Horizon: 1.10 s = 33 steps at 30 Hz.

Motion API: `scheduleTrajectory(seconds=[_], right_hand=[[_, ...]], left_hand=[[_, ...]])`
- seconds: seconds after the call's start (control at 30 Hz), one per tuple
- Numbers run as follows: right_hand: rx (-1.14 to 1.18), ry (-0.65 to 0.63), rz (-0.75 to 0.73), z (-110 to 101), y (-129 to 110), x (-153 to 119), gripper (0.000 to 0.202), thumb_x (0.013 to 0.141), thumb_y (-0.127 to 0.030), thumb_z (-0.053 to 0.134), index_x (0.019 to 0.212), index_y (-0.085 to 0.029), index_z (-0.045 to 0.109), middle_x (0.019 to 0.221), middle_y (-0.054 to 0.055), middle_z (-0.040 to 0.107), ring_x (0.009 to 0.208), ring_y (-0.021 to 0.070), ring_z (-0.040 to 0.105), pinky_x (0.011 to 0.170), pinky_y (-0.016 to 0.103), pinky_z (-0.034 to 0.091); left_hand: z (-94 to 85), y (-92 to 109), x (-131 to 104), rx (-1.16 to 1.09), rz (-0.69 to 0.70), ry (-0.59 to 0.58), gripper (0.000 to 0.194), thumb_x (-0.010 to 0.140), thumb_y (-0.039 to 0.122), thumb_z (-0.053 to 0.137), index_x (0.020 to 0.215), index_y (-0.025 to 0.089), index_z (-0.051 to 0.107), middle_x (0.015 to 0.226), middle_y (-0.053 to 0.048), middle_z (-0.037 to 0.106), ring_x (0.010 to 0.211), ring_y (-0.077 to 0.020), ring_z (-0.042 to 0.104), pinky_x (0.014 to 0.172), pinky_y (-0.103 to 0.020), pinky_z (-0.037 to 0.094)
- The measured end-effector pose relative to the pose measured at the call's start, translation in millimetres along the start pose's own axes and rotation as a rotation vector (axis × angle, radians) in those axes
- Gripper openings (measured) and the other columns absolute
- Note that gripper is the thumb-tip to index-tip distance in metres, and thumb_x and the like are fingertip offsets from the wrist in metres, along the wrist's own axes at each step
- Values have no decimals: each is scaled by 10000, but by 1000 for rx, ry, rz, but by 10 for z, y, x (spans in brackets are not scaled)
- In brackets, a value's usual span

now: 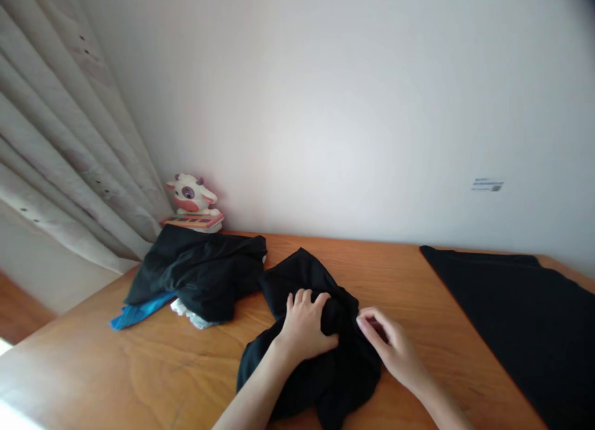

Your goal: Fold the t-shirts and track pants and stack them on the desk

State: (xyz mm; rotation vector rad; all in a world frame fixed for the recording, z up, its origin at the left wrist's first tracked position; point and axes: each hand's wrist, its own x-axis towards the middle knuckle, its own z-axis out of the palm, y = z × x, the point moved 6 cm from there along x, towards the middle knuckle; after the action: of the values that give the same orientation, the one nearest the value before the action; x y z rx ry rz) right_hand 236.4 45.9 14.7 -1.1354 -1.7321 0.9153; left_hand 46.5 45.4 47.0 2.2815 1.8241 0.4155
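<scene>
Where the lower middle of the frame opens out, a black garment [351, 380] lies bunched on the wooden table [116, 362], soft and matt, its folds heaped into a rough mound with one blunt corner poking up toward the wall. The person's left hand [307, 328] is spread over the top of it, fingers apart and gently bent, thumb out to the side, resting on the cloth; that hand and its forearm hide part of the folds from me. The right hand [382, 338] is at the mound's right edge, fingers curled and thumb brought close to the index finger; I can't tell whether any cloth is caught between them.

Just beside the mound, left of centre, sits a rumpled dark pile [204, 272], thin and creased, with a strip of bright blue fabric [146, 308] and a crinkled white piece [193, 315] showing from underneath. Behind that pile perches a smooth, rounded cow figure [191, 197] with a toy keyboard [198, 220] before it. Pale curtains [69, 120] hang in slanting folds at the upper left. A black sheet of cloth [515, 324] lies flat and straight-edged at lower right, well apart from the mound; above it, a small printed label [487, 184] marks the plain white wall [325, 108].
</scene>
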Motion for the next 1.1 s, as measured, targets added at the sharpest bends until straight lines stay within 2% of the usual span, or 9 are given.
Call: scheduleTrajectory(seconds=[0.1, 0.2, 0.43, 0.6, 0.67, 0.77, 0.9, 1.0, 1.1], right_hand=[[37, 164, 99, -127, 264, -25, 477, 829, -699, 597, 900, -236, 683, 848, 68, 748, 826, 239, 713, 750, 288, 578], [66, 259, 205, -210, 501, -5, 538, 721, -760, 643, 869, -244, 688, 864, 84, 765, 865, 278, 736, 774, 312, 600], [50, 258, 296, -199, 517, 14, 547, 610, -780, 653, 812, -274, 699, 905, 121, 789, 909, 330, 742, 821, 378, 604], [8, 252, 298, -197, 510, 16, 566, 609, -797, 632, 804, -271, 707, 899, 133, 791, 917, 353, 741, 842, 443, 597], [3, 236, 282, -186, 501, 24, 565, 613, -796, 637, 807, -271, 708, 886, 131, 789, 909, 351, 741, 848, 453, 596], [-4, 216, 264, -170, 475, 29, 569, 597, -797, 651, 799, -268, 709, 878, 135, 787, 892, 347, 742, 834, 448, 596], [-23, 203, 278, -159, 486, 27, 609, 582, -819, 634, 806, -258, 710, 896, 142, 785, 910, 349, 741, 804, 430, 592], [-37, 196, 263, -138, 488, 27, 607, 635, -822, 607, 830, -255, 705, 878, 127, 778, 893, 323, 741, 771, 391, 590], [-56, 214, 189, -119, 410, 15, 574, 734, -796, 570, 875, -253, 692, 859, 99, 766, 846, 281, 732, 761, 359, 580]], left_hand=[[-88, -61, 24, -127, 33, 39, 566, 713, 199, 674, 1277, 233, 633, 1145, -119, 672, 1060, -313, 679, 1000, -449, 524], [-411, -315, 23, -339, 50, 286, 549, 690, 93, 616, 1218, 243, 625, 1176, -85, 672, 1053, -265, 678, 970, -385, 544], [-2068, -1025, -255, -344, 34, 1029, 497, 778, 156, 601, 1269, 204, 538, 1187, -49, 673, 1142, -239, 635, 1062, -399, 476], [-2852, -1317, -376, 10, 69, 1081, 560, 799, 175, 620, 1352, 205, 534, 1318, -63, 618, 1266, -249, 572, 1135, -393, 418], [-2750, -1534, -327, 126, 0, 904, 594, 807, 184, 627, 1392, 211, 528, 1376, -84, 593, 1300, -262, 553, 1148, -402, 404], [-2175, -2013, -252, 208, -220, 509, 619, 860, 272, 626, 1453, 172, 481, 1417, -150, 585, 1318, -294, 552, 1150, -449, 397], [-1564, -2377, -319, 205, -324, 372, 593, 905, 325, 591, 1460, 150, 477, 1408, -208, 604, 1378, -360, 508, 1157, -608, 329], [-1509, -2270, -310, 266, -371, 420, 790, 855, 297, 646, 1552, 103, 330, 1545, -280, 433, 1469, -434, 358, 1168, -683, 236], [-1448, -1711, -172, 260, -189, 543, 765, 835, 248, 647, 1536, 135, 362, 1564, -247, 407, 1462, -420, 360, 1180, -661, 247]])
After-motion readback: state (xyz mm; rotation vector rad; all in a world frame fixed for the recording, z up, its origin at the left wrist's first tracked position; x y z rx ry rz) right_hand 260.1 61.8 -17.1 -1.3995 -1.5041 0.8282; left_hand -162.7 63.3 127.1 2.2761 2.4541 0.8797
